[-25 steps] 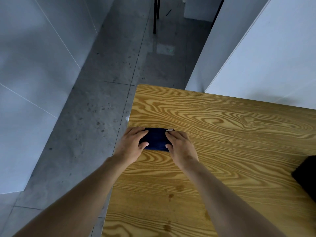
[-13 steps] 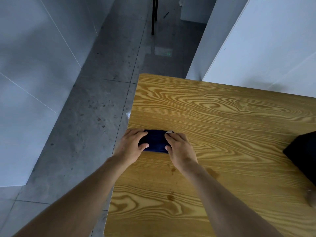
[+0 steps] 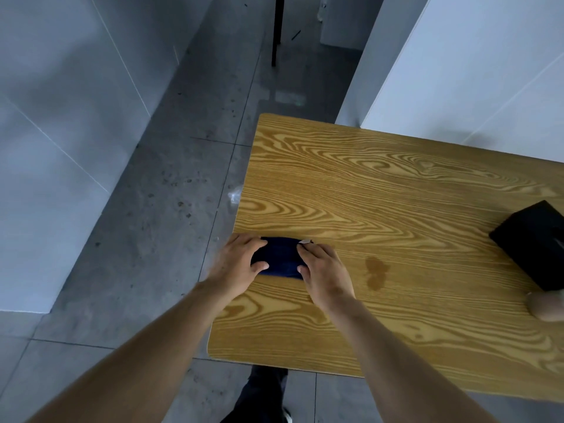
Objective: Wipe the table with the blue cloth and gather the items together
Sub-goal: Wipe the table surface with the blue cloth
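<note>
A folded dark blue cloth (image 3: 280, 258) lies on the wooden table (image 3: 381, 209) close to its left edge. My left hand (image 3: 235, 264) presses on the cloth's left end, partly over the table edge. My right hand (image 3: 325, 271) presses on its right end. A small white tag (image 3: 305, 241) pokes out at the cloth's far right corner. A black box (image 3: 537, 242) sits at the table's right side, cut off by the frame. A pale rounded item (image 3: 546, 309) lies just in front of the box, mostly out of frame.
A damp-looking stain (image 3: 377, 271) marks the wood right of my right hand. White panels (image 3: 473, 62) rise behind the table. Grey tiled floor (image 3: 152, 239) runs along the left, with a black leg (image 3: 277, 29) far back. My shoe (image 3: 265, 398) shows under the near table edge.
The view has pulled back and shifted, so the table's near edge, more of the black box and the pale item now show. Both hands stay on the cloth, slid nearer along the left edge.
</note>
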